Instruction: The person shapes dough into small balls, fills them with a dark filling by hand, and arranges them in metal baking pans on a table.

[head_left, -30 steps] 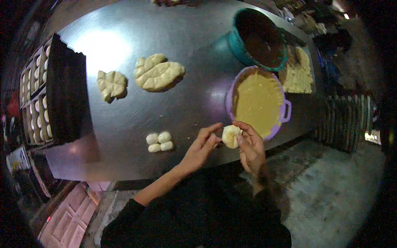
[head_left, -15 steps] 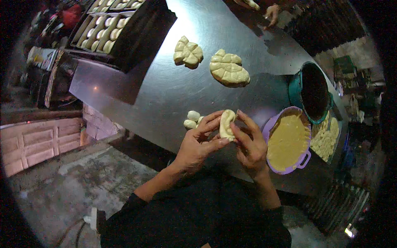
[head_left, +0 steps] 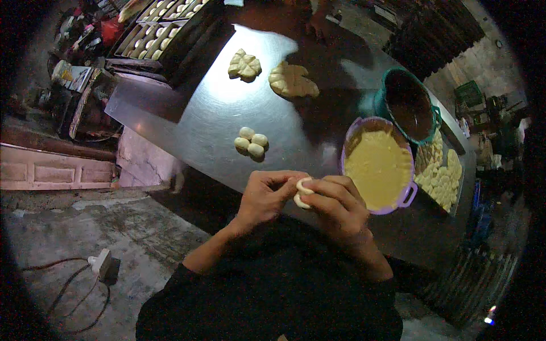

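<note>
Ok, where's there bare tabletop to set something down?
Bare metal shows left of the four dough balls, and between them and the purple basin. It's crowded at the right, where that basin, the green tub and many dough pieces sit close together.

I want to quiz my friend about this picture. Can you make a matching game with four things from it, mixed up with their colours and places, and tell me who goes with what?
Things:
1. Basin with yellow mixture
2. Four small dough balls
3. Tub that looks dark inside
4. Single dough piece

Colours and places:
A. Between the left hand and the right hand
B. Purple
C. Bunched together on the metal table
D. Blue-green

Pairs: 1-B, 2-C, 3-D, 4-A
</note>
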Action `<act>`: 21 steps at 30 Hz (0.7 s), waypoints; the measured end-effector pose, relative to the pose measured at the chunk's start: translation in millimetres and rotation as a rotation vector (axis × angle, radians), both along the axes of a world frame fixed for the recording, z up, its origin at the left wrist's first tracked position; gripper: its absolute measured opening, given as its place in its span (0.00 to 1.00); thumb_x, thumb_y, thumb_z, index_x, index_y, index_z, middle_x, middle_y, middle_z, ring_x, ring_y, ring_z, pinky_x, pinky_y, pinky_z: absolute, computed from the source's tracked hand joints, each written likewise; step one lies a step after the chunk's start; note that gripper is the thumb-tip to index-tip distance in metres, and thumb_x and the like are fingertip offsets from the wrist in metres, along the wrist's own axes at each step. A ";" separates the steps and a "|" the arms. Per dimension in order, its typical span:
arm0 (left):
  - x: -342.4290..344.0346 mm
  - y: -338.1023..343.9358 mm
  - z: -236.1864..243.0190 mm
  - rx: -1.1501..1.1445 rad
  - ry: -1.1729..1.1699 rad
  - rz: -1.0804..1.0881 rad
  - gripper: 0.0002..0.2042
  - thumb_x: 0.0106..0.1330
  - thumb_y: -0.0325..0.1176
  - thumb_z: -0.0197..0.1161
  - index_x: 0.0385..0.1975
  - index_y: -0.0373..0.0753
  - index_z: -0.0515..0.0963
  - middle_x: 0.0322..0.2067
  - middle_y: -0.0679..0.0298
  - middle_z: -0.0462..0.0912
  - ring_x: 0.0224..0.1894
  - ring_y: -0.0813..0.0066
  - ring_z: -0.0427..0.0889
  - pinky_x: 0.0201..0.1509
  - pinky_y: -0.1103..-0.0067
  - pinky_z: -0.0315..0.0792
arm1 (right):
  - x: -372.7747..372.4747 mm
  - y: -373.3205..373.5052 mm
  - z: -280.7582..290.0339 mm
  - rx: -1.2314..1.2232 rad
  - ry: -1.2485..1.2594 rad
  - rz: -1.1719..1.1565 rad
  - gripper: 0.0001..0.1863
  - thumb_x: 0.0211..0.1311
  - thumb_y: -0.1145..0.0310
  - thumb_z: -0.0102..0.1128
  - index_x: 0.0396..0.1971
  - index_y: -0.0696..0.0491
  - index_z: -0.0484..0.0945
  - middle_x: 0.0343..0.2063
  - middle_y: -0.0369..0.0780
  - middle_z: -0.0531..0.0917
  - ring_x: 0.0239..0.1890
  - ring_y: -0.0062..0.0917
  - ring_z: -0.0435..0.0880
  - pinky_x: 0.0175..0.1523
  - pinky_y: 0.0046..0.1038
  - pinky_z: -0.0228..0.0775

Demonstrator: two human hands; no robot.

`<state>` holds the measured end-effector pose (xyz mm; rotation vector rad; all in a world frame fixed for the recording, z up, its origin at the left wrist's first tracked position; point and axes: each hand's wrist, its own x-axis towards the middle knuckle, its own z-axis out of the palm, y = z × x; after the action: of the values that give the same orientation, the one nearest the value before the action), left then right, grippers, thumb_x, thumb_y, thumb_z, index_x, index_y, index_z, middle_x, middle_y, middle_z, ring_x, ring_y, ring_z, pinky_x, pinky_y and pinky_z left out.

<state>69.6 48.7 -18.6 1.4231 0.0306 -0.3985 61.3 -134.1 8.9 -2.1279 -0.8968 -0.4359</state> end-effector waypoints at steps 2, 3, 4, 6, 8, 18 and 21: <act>-13.4 -11.0 1.3 0.113 -0.159 -0.057 0.11 0.70 0.32 0.59 0.42 0.31 0.83 0.34 0.64 0.86 0.36 0.82 0.81 0.41 0.83 0.75 | -16.9 -11.8 3.4 0.153 0.151 0.042 0.14 0.49 0.79 0.68 0.38 0.54 0.80 0.41 0.41 0.82 0.39 0.30 0.81 0.43 0.30 0.76; -21.5 -17.3 4.7 0.162 -0.219 -0.054 0.11 0.69 0.31 0.60 0.42 0.31 0.83 0.34 0.63 0.87 0.36 0.82 0.81 0.41 0.83 0.75 | -25.9 -16.7 4.3 0.234 0.230 0.069 0.13 0.48 0.81 0.69 0.36 0.54 0.80 0.38 0.41 0.83 0.37 0.29 0.81 0.40 0.29 0.75; -28.9 -22.4 7.1 0.212 -0.279 -0.050 0.11 0.69 0.31 0.60 0.42 0.31 0.83 0.34 0.62 0.87 0.36 0.81 0.82 0.41 0.82 0.75 | -33.2 -21.8 7.5 0.224 0.276 0.053 0.13 0.49 0.81 0.69 0.35 0.54 0.80 0.36 0.41 0.82 0.36 0.28 0.81 0.40 0.28 0.75; -39.8 -27.0 9.3 0.140 -0.190 -0.089 0.10 0.67 0.30 0.62 0.43 0.32 0.83 0.36 0.60 0.87 0.37 0.79 0.83 0.44 0.81 0.76 | -43.8 -33.8 14.5 0.200 0.366 0.017 0.11 0.50 0.81 0.68 0.35 0.54 0.80 0.32 0.40 0.80 0.34 0.27 0.79 0.39 0.28 0.74; -44.9 -29.8 10.5 0.047 -0.281 -0.144 0.10 0.65 0.28 0.63 0.44 0.33 0.83 0.39 0.59 0.87 0.39 0.77 0.83 0.46 0.81 0.76 | -52.5 -47.5 3.5 0.091 0.272 -0.027 0.10 0.53 0.74 0.65 0.37 0.53 0.80 0.34 0.40 0.80 0.37 0.32 0.79 0.43 0.31 0.73; -57.0 -23.2 3.5 -0.083 0.060 -0.118 0.15 0.65 0.32 0.66 0.48 0.31 0.80 0.45 0.58 0.84 0.45 0.77 0.82 0.51 0.81 0.76 | -69.3 -33.2 12.4 0.378 0.505 0.060 0.21 0.53 0.67 0.70 0.48 0.51 0.78 0.35 0.37 0.84 0.37 0.31 0.77 0.45 0.34 0.68; -49.7 -14.6 3.2 -0.095 0.233 -0.077 0.17 0.66 0.34 0.65 0.50 0.31 0.79 0.44 0.58 0.84 0.44 0.77 0.82 0.49 0.81 0.75 | -57.5 -24.5 -2.4 0.087 0.356 -0.011 0.24 0.52 0.66 0.71 0.51 0.50 0.77 0.36 0.36 0.85 0.36 0.31 0.77 0.42 0.34 0.67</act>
<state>19.8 34.1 -15.5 1.2816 0.1439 -0.6207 3.9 -158.6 6.5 -2.0449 -0.6498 -0.0930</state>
